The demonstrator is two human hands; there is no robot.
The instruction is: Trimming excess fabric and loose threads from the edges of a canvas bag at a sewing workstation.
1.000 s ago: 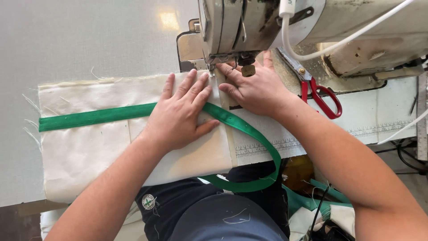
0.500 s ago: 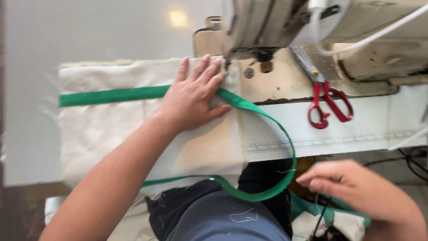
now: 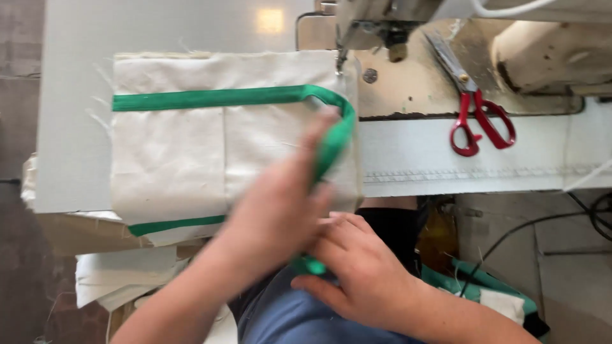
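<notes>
Both our hands have left the needle: left hand (image 3: 274,216) fingers closed around the green strap (image 3: 223,97), right hand (image 3: 366,274) pinching its lower loop, cream fabric (image 3: 191,153) unpinned.

Both my hands are low, close to my body. My left hand (image 3: 280,210) reaches forward, blurred, fingers (image 3: 322,130) stretched out. My right hand (image 3: 357,267) sits just beside it, fingers curled inward, forearm angling off right.
</notes>
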